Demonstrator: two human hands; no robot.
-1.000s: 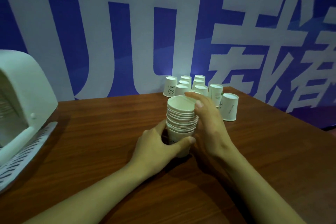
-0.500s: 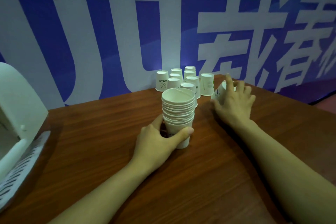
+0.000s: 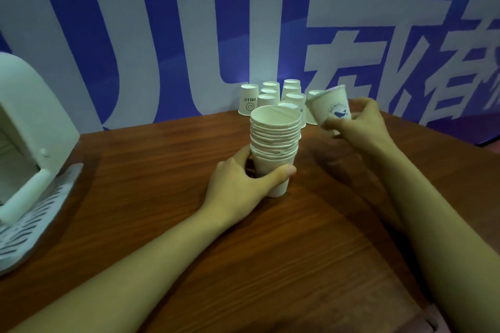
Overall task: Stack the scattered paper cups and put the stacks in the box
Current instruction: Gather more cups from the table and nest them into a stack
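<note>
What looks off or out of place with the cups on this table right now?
The rims in the stack held by the left hand look crumpled and sit unevenly, so it isn't nested neatly. The right hand holds a tilted cup.

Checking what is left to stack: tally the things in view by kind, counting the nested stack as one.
Nested stack: 1
Held cup, in right hand: 1
Upside-down loose cups: 9 visible
White box: 1
Total: 12

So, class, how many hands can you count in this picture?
2: the left hand grips the cup stack on the table; the right hand holds a single cup beside it.
</note>
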